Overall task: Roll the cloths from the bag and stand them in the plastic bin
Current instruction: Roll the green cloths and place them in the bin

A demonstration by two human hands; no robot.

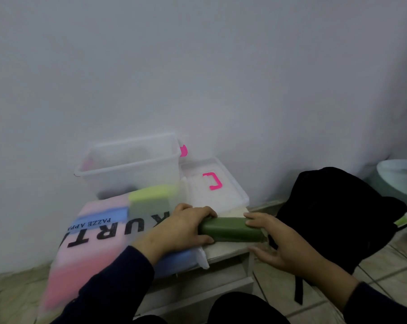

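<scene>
A dark green rolled cloth (230,230) lies crosswise on the small white table (228,250), near its front right corner. My left hand (181,230) grips the roll's left end with curled fingers. My right hand (275,239) holds its right end, thumb on top and fingers spread below. Left of them lies a translucent bag (92,232) with black lettering, holding pink, blue and lime cloths. The clear plastic bin (130,164) stands at the back against the wall; its inside looks blurred and I see no cloth in it.
The bin's clear lid (216,185) with a pink handle lies right of the bin. A black backpack (338,216) sits on the tiled floor to the right. A pale round object (398,176) shows at the far right edge. A white wall is close behind.
</scene>
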